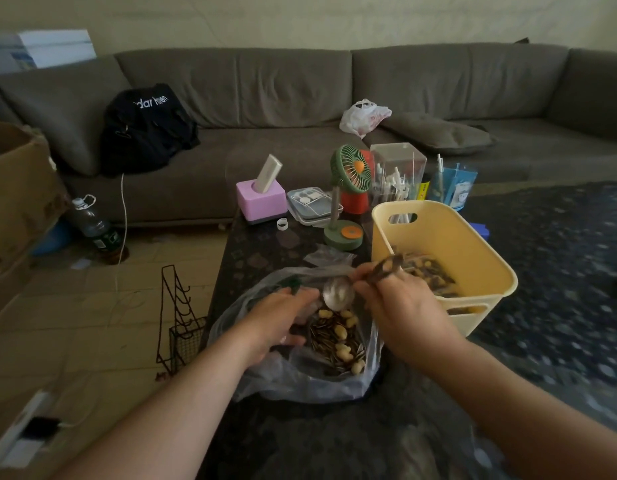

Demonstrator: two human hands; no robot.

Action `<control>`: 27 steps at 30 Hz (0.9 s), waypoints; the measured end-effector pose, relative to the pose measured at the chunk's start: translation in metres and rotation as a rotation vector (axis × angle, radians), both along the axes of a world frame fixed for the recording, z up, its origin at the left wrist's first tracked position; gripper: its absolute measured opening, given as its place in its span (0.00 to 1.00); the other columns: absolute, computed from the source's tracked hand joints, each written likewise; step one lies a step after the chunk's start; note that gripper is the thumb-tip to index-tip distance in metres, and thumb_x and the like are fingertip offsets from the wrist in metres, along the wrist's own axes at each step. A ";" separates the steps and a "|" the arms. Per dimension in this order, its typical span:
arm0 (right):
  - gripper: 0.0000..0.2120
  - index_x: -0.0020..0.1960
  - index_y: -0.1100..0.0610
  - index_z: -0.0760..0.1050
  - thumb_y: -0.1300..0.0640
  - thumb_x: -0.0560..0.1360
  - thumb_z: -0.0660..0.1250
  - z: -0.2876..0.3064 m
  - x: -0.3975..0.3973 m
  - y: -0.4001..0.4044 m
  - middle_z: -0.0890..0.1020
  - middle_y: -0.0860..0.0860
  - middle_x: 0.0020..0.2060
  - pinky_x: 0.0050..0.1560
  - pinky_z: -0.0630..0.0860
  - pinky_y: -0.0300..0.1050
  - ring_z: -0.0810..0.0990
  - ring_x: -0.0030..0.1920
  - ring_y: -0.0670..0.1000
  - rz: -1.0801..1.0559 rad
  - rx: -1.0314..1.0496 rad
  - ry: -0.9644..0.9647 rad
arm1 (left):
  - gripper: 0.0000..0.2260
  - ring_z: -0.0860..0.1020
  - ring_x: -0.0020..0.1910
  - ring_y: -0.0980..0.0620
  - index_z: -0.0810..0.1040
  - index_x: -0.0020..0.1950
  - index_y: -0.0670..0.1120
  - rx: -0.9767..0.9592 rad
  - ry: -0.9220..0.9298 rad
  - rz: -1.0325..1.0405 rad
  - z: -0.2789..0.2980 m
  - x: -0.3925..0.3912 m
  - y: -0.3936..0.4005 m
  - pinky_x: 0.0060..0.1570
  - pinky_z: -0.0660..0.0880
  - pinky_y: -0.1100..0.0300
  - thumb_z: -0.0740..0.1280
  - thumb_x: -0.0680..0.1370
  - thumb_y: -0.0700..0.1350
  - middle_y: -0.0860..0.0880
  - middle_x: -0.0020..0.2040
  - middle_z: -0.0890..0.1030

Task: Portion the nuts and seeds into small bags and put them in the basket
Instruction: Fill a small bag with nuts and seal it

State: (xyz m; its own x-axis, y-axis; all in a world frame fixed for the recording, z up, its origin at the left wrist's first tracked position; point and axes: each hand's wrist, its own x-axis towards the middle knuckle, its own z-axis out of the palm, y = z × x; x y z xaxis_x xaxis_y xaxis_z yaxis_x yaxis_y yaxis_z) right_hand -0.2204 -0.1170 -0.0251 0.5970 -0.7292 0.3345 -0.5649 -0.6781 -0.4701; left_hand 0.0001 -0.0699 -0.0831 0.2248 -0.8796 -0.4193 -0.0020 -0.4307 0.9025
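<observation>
The only writing is white lettering on the black bag (149,128) on the sofa, too blurred to read. One big plastic bag (300,368) of nuts and seeds (338,337) lies on the table beside one yellow basket (473,247) holding filled bags. The left hand (283,317) grips the bag's edge; the right hand (400,306) grasps a spoon (337,293) and a motion-blurred dark thing.

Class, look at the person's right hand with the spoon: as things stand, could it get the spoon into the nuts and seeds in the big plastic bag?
Probably yes. The right hand holds the spoon just above the nuts and seeds, and the left hand holds the plastic bag open, so nothing seems to block the way.
</observation>
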 end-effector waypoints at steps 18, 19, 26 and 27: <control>0.13 0.49 0.52 0.74 0.46 0.86 0.59 0.002 -0.006 0.009 0.83 0.50 0.39 0.42 0.85 0.49 0.85 0.36 0.45 -0.188 0.412 -0.057 | 0.13 0.83 0.55 0.47 0.86 0.57 0.49 -0.046 0.058 0.239 0.006 -0.010 0.003 0.51 0.80 0.52 0.72 0.80 0.57 0.47 0.55 0.87; 0.12 0.48 0.51 0.74 0.46 0.86 0.59 -0.001 -0.006 0.009 0.83 0.50 0.39 0.44 0.85 0.51 0.85 0.36 0.45 -0.191 0.395 -0.077 | 0.13 0.83 0.53 0.48 0.88 0.54 0.49 -0.051 0.084 0.235 0.008 -0.010 0.004 0.50 0.78 0.52 0.71 0.80 0.57 0.48 0.53 0.87; 0.07 0.50 0.45 0.73 0.49 0.86 0.60 -0.019 -0.001 0.019 0.83 0.47 0.41 0.46 0.83 0.47 0.84 0.41 0.43 -0.138 0.415 -0.227 | 0.15 0.81 0.52 0.47 0.90 0.48 0.53 -0.103 0.180 0.175 0.018 -0.008 0.016 0.58 0.74 0.47 0.68 0.81 0.60 0.48 0.52 0.88; 0.07 0.50 0.45 0.73 0.49 0.86 0.60 -0.020 0.000 0.020 0.83 0.47 0.42 0.47 0.84 0.47 0.84 0.42 0.43 -0.138 0.415 -0.234 | 0.15 0.81 0.52 0.47 0.90 0.49 0.53 -0.110 0.184 0.171 0.020 -0.009 0.017 0.59 0.74 0.47 0.68 0.81 0.59 0.48 0.52 0.88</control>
State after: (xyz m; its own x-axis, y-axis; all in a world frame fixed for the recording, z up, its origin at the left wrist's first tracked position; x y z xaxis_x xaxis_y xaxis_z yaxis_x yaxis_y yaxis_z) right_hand -0.2208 -0.0969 -0.0455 0.4292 -0.8961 0.1131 -0.4829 -0.3335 -0.8097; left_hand -0.0084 -0.0524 -0.0632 0.3029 -0.8780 -0.3706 0.2311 -0.3096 0.9224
